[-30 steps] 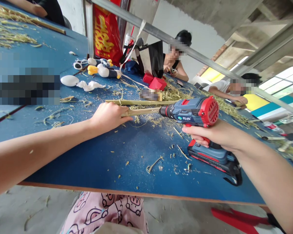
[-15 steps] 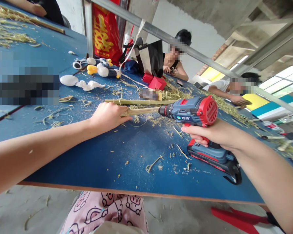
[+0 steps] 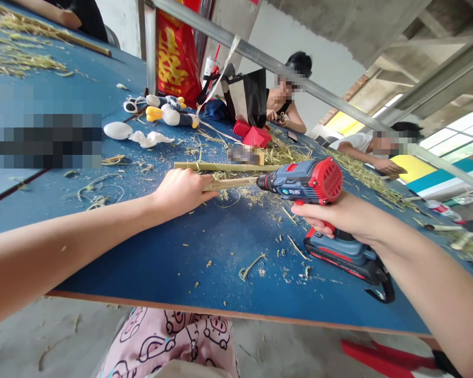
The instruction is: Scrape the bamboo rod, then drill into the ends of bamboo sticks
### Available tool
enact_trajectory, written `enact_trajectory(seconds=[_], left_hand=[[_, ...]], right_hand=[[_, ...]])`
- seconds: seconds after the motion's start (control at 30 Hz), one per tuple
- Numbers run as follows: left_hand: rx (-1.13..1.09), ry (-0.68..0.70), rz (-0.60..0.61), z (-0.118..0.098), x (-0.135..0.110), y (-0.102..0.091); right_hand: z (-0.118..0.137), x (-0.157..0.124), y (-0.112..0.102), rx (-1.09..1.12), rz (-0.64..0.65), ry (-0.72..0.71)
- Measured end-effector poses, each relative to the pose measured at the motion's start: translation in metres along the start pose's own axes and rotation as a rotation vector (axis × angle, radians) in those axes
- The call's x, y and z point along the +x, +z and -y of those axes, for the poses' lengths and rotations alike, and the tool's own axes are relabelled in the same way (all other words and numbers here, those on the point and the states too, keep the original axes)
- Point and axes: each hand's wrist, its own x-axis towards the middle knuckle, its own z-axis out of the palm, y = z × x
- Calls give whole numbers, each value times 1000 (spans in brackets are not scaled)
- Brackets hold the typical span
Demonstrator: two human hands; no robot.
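The cordless drill (image 3: pixel 301 181), gripped in the right hand (image 3: pixel 341 218), has been brought nearer the left hand (image 3: pixel 181 191), whose fingers are closed round the chucked bamboo strip (image 3: pixel 230 184)

Left of the drill (image 3: pixel 299 182) in the right hand (image 3: pixel 335 218), the left hand (image 3: pixel 181 193) grips a bamboo strip (image 3: pixel 230 183) over the table (image 3: pixel 220 299). A longer strip (image 3: pixel 224 167) lies just behind that grip, boxes (image 3: pixel 252 136) farther back, and a toy duck (image 3: pixel 171 116) back to the left.
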Motion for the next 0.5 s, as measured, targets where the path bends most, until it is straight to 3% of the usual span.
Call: enact_trajectory(seconds=[0.2, 0.5], left_hand=[[-15, -23, -4, 5, 1, -1], [-51, -55, -13, 9, 0, -4]], right_hand=[[4, -5, 0, 24, -12, 41], [-6, -8, -2, 54, -3, -48]])
